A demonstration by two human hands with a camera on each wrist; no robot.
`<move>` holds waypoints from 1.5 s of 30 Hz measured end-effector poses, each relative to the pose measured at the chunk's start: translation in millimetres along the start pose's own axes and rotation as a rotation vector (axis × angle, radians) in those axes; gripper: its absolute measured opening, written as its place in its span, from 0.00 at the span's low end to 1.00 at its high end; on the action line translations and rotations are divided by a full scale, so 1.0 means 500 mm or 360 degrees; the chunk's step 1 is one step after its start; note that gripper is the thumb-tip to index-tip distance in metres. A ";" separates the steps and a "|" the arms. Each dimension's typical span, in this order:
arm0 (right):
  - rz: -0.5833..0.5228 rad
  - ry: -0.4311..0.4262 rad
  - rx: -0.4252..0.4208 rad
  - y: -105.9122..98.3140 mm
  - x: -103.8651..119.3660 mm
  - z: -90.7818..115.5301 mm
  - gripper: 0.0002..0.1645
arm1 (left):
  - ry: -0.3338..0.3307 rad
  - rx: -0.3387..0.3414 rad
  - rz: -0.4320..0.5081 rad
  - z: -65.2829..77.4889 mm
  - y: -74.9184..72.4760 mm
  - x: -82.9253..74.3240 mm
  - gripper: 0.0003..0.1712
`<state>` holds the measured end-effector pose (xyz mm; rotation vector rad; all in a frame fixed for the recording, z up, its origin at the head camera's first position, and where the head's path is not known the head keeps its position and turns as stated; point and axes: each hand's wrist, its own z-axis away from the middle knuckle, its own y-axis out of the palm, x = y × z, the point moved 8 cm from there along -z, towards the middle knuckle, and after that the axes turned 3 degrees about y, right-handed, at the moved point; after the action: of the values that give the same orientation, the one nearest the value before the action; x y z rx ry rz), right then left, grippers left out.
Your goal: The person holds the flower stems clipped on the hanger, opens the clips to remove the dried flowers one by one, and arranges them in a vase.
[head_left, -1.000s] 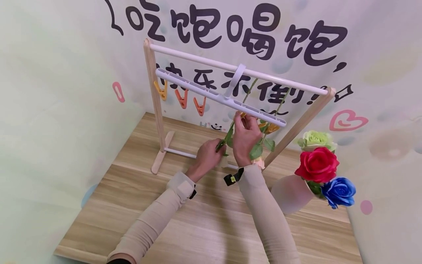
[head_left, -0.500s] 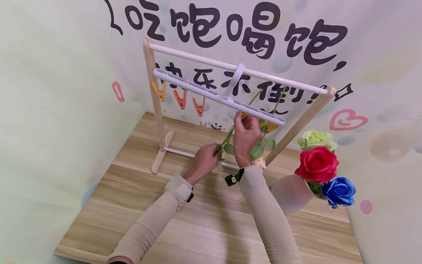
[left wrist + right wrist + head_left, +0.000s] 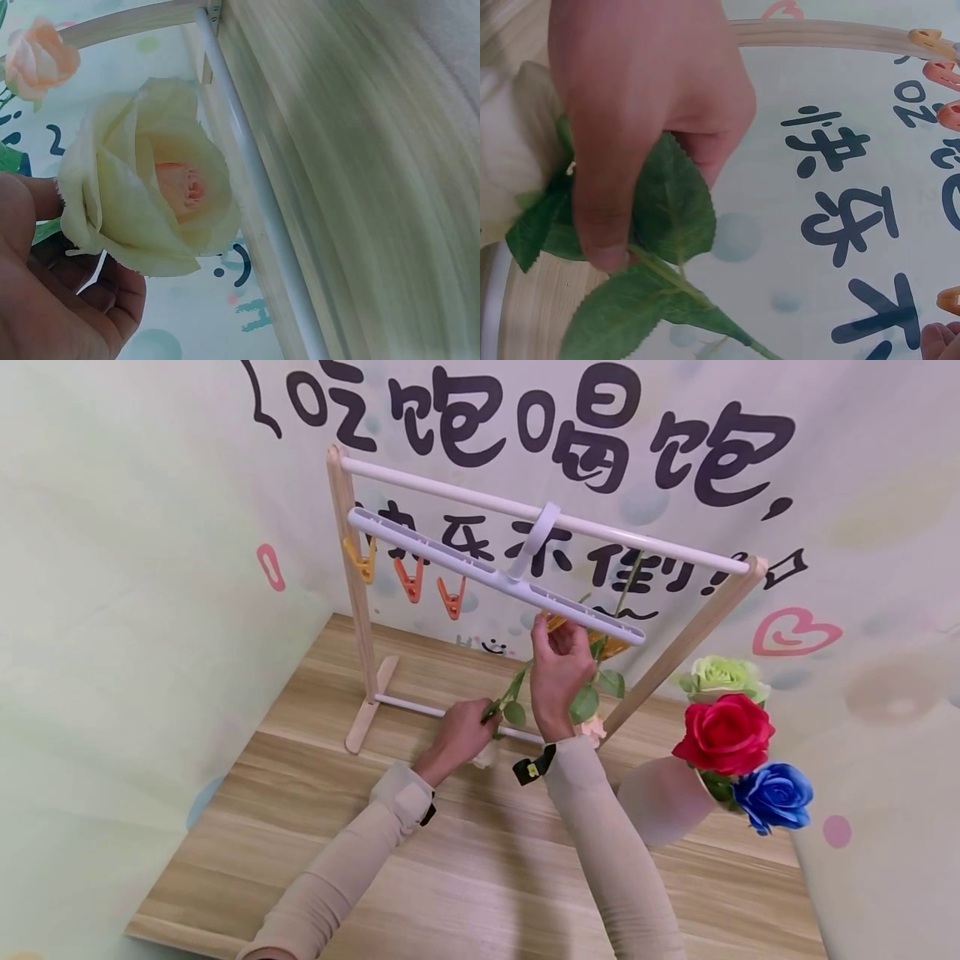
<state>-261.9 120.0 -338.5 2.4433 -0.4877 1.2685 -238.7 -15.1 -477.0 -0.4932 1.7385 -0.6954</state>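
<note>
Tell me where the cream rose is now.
In the left wrist view, the cream rose sits left of the white lower bar, with the left hand gripping it just behind its bloom.

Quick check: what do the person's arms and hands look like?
The left hand and right hand are ungloved. The beige sleeves are long and creased. A black strap shows beside the left cuff; at the right cuff, a black piece bears a small yellow-green mark.

Place: a booth-like staged corner; home or studio unclear.
Walls: pale, creased like cloth, printed with black Chinese lettering and a pink heart.
Counter: wood-grain, set between them.
</note>
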 end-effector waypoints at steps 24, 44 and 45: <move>0.0087 0.0127 -0.0020 -0.001 -0.014 0.003 0.15 | -0.0023 0.0194 -0.0147 0.032 0.033 0.034 0.14; 0.0082 0.0169 0.0088 -0.016 -0.025 0.030 0.27 | 0.0020 0.0301 -0.0267 0.046 0.036 0.047 0.19; 0.0096 0.0181 0.0095 -0.018 -0.026 0.033 0.27 | 0.0018 0.0306 -0.0274 0.047 0.035 0.047 0.19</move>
<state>-253.1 122.0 -359.4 2.4043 -0.5026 1.4577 -222.1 -22.1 -510.1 -0.5099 1.6323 -0.9790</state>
